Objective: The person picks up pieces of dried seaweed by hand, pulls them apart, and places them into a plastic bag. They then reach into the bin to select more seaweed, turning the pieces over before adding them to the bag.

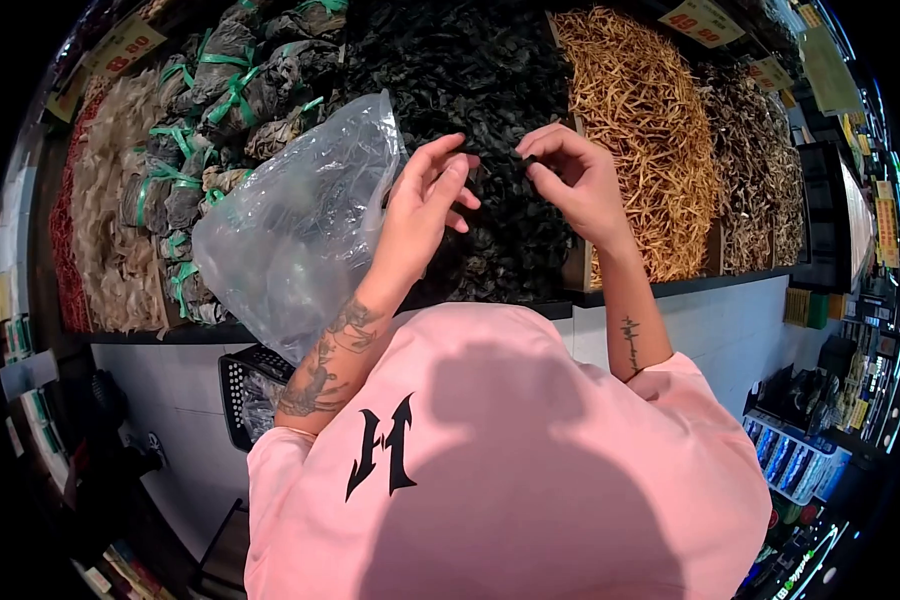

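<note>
Black dried fungus [470,70], heaped at the middle of the shelf [670,287], is pinched by fingers of the right hand [575,185]. A crinkled clear plastic bag [290,230] is clutched in the left hand [425,205]. Pieces could be spilled if the bag sags shut.

We are facing a shelf [690,285]: fungus [470,60] lying mid-shelf, bundles [220,90] to its left, strands [640,130] to its right, a bag [290,230] hanging before the bundles.

Shop: dried-goods bins [630,130], price signs [705,20]

The plastic bag [290,240] at your left hand [420,215] looks thin, glossy, crinkled; dried fungus [470,70] beyond is matt, rough.
</note>
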### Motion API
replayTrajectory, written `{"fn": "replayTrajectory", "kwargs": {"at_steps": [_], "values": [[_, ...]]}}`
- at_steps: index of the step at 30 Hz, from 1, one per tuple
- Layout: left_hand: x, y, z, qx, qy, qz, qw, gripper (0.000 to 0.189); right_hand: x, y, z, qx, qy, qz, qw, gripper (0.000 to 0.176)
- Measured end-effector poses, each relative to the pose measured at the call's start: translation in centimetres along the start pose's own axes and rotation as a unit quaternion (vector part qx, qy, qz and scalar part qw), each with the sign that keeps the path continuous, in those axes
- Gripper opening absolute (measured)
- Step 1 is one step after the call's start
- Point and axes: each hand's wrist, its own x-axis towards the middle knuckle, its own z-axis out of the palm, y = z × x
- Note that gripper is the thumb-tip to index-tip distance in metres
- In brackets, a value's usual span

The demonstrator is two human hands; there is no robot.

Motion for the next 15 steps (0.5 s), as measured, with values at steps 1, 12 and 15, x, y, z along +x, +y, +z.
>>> {"fn": "replayTrajectory", "kwargs": {"at_steps": [1,12,15], "values": [[0.1,0.5,0.1,-0.001,0.004,0.0,1.0,0.038,-0.3,-1.0,0.5,-0.047,-0.01,-0.006,0.999,0.01],[-1.2,2.7,1.0,-0.027,-0.071,0.001,0.997,0.026,-1.8,-4.2,1.2,-0.015,0.029,-0.033,0.999,0.017],[-1.6,2.5,1.1,0.016,-0.063,0.019,0.998,0.02,-1.8,-5.5,1.8,0.051,0.056,0.027,0.997,0.029]]}}
